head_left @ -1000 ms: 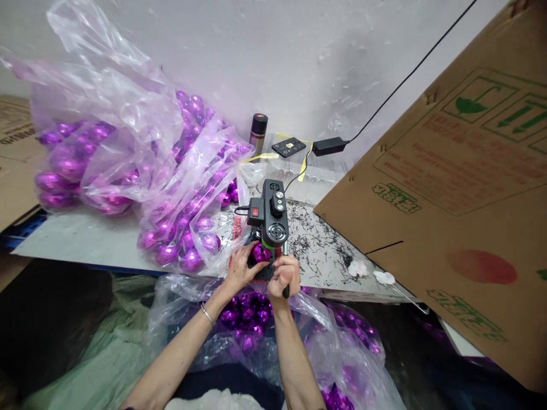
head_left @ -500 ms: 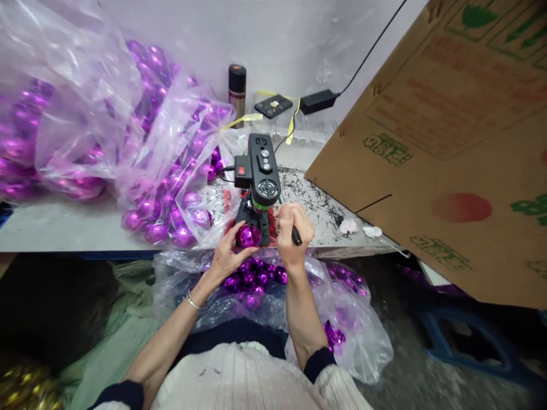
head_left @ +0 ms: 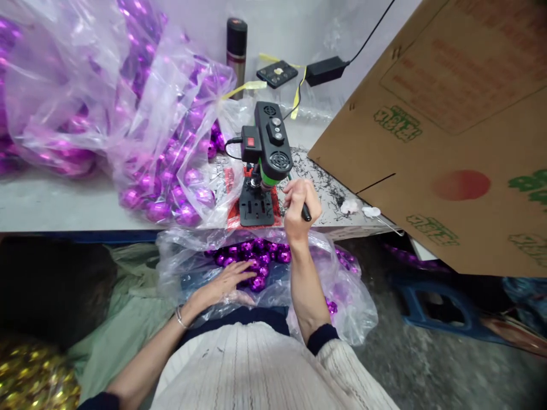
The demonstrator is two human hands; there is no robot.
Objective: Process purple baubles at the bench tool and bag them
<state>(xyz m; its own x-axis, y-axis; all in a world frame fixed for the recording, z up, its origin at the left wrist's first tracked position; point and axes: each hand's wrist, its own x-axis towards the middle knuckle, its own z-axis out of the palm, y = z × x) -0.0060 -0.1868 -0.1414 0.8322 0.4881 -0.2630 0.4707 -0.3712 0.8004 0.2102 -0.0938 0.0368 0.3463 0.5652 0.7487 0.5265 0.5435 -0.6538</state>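
My left hand [head_left: 228, 282] is low over my lap, fingers spread at the purple shiny balls [head_left: 260, 262] in an open clear plastic bag [head_left: 183, 250]. It appears to hold none of them. Closed in a fist, my right hand [head_left: 302, 205] grips a slim tool with a black end [head_left: 306, 213] poking out below; its far end is hidden, so its kind is unclear. Just left of that fist stands a small black bench machine [head_left: 273, 142] with a green ring and a red switch. Its black slotted base plate [head_left: 256, 208] carries no ball.
Large clear bags of purple balls [head_left: 160, 188] crowd the table's left. A big cardboard box [head_left: 427, 142] leans at the right. Behind are a thermos [head_left: 236, 51], a phone-like slab [head_left: 277, 74] and a black power adapter [head_left: 327, 71]. Dark scraps litter the tabletop [head_left: 311, 171].
My left hand has left the base plate and dropped into the bag on my lap. The ball it held there is gone from the plate. My right hand keeps its grip; the view has tilted down.
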